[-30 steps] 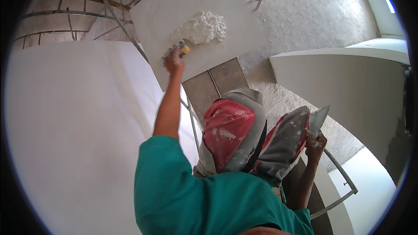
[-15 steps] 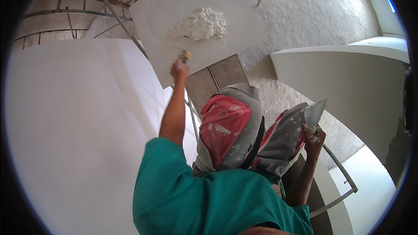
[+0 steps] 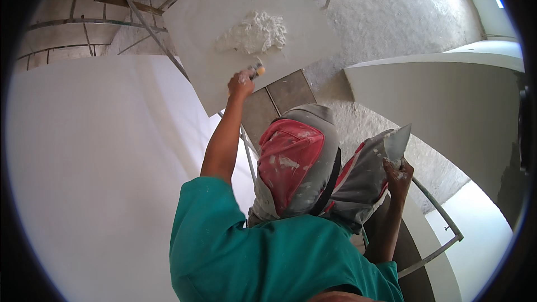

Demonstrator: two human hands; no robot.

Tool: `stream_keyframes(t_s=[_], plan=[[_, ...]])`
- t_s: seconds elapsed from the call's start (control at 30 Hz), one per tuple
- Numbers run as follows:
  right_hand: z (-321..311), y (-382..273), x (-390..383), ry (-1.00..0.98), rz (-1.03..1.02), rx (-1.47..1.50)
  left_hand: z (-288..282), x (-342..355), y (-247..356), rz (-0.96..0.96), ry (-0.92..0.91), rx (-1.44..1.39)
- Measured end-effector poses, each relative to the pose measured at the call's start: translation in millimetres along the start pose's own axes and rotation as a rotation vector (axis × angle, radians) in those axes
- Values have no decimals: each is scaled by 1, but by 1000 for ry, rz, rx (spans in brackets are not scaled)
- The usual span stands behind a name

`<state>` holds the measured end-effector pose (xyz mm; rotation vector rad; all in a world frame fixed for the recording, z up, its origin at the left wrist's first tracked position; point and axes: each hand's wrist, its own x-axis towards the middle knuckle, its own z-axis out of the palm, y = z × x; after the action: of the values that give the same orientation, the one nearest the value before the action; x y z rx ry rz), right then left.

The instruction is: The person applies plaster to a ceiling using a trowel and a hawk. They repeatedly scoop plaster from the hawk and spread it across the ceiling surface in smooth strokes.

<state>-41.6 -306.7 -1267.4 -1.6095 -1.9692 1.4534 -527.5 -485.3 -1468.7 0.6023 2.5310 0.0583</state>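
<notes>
My left hand (image 3: 241,84) is closed round a small hand tool with a yellow-ended handle (image 3: 258,70); its blade cannot be made out. It is over the near part of a large pale board (image 3: 305,28), just below a heap of wet white plaster (image 3: 260,32). My right hand (image 3: 399,174), smeared with white, grips a putty knife (image 3: 396,142) beside my right knee. The knife's flared, wide metal blade points up and away from me, and its handle is mostly hidden in my fist.
Metal scaffold bars (image 3: 151,33) stand at the far left, and a bent metal rail (image 3: 442,212) is at my right. A smooth white wall (image 3: 95,179) fills the left side. Brown planks (image 3: 291,86) lie under the board. A curved pale wall (image 3: 442,89) rises on the right.
My left hand has moved a little to the right with its tool, closer under the plaster heap. The putty knife in my right hand has shifted slightly left.
</notes>
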Motion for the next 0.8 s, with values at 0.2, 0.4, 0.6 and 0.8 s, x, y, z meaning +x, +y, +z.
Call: stream_keyframes(t_s=[0.2, 0.4, 0.6, 0.8], plan=[[9, -13, 34, -13, -49, -22, -36, -9, -36, 55, -211, -559], [63, -35, 93, -93, -202, 17, -100, -76, 24, 176, -4, -1720], [85, -121, 106, -111, -510, 9, -174, -167, 158, 398, 119, -1869], [16, -162, 68, -23, -433, 217, -190, -224, 212, 558, -210, -1642]])
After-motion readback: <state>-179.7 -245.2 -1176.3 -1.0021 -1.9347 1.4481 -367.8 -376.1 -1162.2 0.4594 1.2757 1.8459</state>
